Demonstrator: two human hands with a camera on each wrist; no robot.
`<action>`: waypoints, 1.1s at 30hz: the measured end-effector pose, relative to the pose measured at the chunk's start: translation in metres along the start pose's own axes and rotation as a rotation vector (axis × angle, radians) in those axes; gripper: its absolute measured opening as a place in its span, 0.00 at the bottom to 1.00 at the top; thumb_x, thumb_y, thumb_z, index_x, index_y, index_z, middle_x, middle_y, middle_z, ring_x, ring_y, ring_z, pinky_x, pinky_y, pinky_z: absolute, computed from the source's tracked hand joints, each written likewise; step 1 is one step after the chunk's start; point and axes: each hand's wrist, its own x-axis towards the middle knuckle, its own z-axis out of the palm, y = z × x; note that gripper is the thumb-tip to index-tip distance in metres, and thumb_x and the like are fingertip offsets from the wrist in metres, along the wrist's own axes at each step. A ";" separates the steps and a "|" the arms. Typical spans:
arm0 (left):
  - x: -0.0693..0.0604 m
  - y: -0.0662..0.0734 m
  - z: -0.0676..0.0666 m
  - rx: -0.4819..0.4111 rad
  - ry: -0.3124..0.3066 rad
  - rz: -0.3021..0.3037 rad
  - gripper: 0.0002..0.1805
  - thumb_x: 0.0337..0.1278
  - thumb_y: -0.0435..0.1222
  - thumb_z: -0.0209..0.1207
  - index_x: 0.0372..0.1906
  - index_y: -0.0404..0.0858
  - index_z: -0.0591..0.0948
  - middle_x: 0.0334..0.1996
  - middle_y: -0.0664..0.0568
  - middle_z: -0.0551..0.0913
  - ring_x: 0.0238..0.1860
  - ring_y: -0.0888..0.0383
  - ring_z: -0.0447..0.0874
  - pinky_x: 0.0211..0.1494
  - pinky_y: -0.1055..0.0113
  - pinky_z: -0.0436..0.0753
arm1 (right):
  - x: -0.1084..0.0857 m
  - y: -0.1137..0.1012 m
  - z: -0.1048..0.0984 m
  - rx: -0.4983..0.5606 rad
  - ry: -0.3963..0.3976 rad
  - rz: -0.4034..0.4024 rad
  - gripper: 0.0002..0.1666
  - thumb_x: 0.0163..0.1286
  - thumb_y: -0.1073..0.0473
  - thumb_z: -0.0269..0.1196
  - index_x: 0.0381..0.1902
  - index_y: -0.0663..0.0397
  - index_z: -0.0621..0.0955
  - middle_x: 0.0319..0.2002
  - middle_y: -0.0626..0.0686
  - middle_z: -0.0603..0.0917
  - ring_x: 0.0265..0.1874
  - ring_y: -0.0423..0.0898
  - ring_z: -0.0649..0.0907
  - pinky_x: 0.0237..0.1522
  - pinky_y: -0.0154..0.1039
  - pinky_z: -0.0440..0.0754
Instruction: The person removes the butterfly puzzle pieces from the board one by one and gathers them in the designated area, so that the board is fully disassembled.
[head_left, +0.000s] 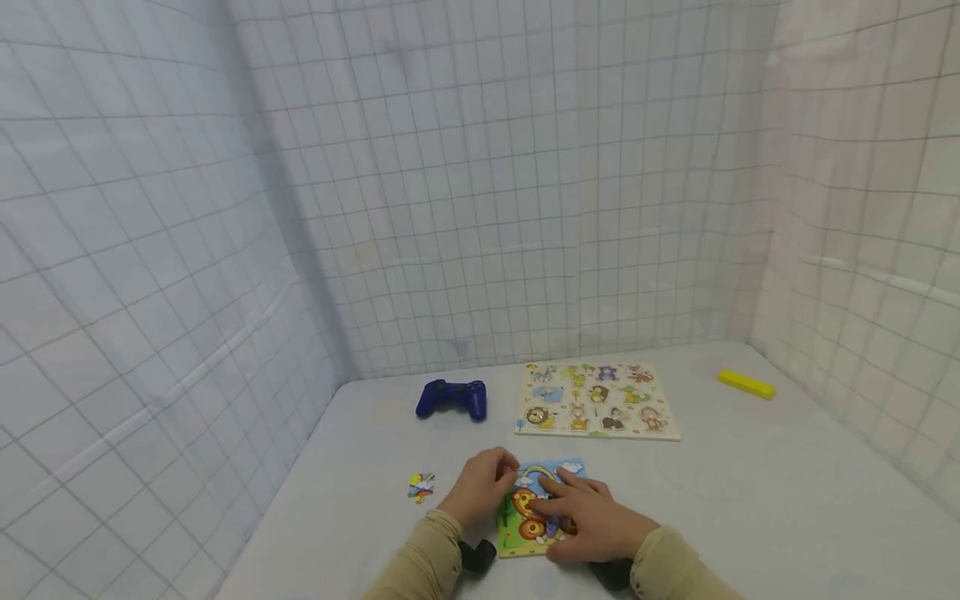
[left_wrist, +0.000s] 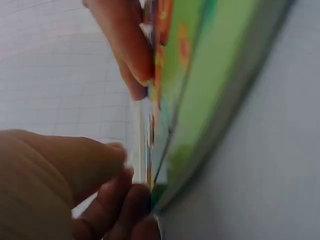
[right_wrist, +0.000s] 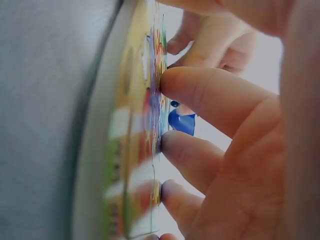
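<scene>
A colourful puzzle board [head_left: 517,542] with a rainbow and round orange shapes lies flat on the white table. My left hand [head_left: 478,490] is at its upper left edge; in the left wrist view the bent fingers of that hand [left_wrist: 107,200] touch the board's side, the thumb a little apart from them. Spread over the board's right part, my right hand [head_left: 600,523] presses its fingertips on the picture. The right wrist view shows several fingertips of this hand [right_wrist: 215,135] against the board's face [right_wrist: 132,150]. What lies under the palm is hidden.
A loose puzzle piece cluster [head_left: 422,487] lies left of my left hand. Farther back are a dark blue game controller [head_left: 452,398], a large animal puzzle board [head_left: 596,400] and, at right, a yellow block [head_left: 746,384]. Grid-patterned sheets [head_left: 465,183] surround the table.
</scene>
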 end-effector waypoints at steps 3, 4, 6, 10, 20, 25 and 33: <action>0.003 -0.003 0.011 0.033 0.065 0.024 0.03 0.65 0.37 0.66 0.40 0.44 0.85 0.31 0.58 0.76 0.33 0.64 0.71 0.38 0.69 0.72 | -0.001 -0.001 -0.002 0.006 0.011 -0.009 0.39 0.63 0.32 0.67 0.72 0.29 0.76 0.79 0.54 0.64 0.80 0.67 0.55 0.67 0.75 0.55; 0.003 -0.004 0.014 0.041 0.084 0.027 0.03 0.63 0.37 0.67 0.39 0.45 0.86 0.31 0.59 0.75 0.33 0.65 0.70 0.38 0.69 0.72 | -0.002 -0.001 -0.002 0.008 0.015 -0.013 0.39 0.63 0.32 0.67 0.71 0.30 0.76 0.79 0.54 0.64 0.80 0.67 0.55 0.67 0.75 0.55; 0.003 -0.006 0.017 0.050 0.118 0.034 0.03 0.62 0.39 0.69 0.39 0.46 0.87 0.30 0.59 0.74 0.32 0.65 0.69 0.37 0.70 0.71 | -0.002 -0.001 -0.002 0.016 0.024 -0.012 0.38 0.63 0.31 0.67 0.70 0.30 0.77 0.79 0.55 0.65 0.80 0.66 0.56 0.68 0.75 0.55; 0.002 -0.006 0.020 0.056 0.143 0.051 0.05 0.62 0.41 0.70 0.40 0.47 0.89 0.29 0.60 0.73 0.30 0.66 0.68 0.35 0.70 0.69 | -0.006 0.003 0.000 0.064 0.104 0.030 0.43 0.65 0.29 0.66 0.73 0.39 0.75 0.79 0.58 0.64 0.79 0.67 0.58 0.68 0.77 0.55; 0.003 -0.008 0.024 0.070 0.157 0.039 0.05 0.60 0.43 0.71 0.39 0.49 0.91 0.26 0.62 0.72 0.28 0.66 0.66 0.33 0.71 0.68 | -0.011 0.010 0.007 0.101 0.311 0.138 0.63 0.59 0.35 0.75 0.79 0.66 0.60 0.74 0.66 0.70 0.70 0.67 0.73 0.67 0.68 0.70; 0.004 -0.005 0.025 0.073 0.170 0.039 0.04 0.60 0.42 0.72 0.38 0.48 0.92 0.26 0.62 0.73 0.28 0.66 0.66 0.33 0.70 0.68 | -0.010 0.009 0.005 0.039 0.291 0.118 0.53 0.61 0.36 0.74 0.73 0.62 0.71 0.70 0.67 0.74 0.69 0.69 0.73 0.63 0.74 0.68; 0.003 -0.001 0.025 0.125 0.176 -0.033 0.03 0.62 0.45 0.70 0.37 0.52 0.90 0.30 0.62 0.74 0.28 0.67 0.69 0.32 0.69 0.71 | -0.008 0.008 0.003 -0.038 0.227 0.024 0.31 0.68 0.38 0.68 0.63 0.47 0.84 0.67 0.74 0.74 0.69 0.76 0.70 0.57 0.78 0.70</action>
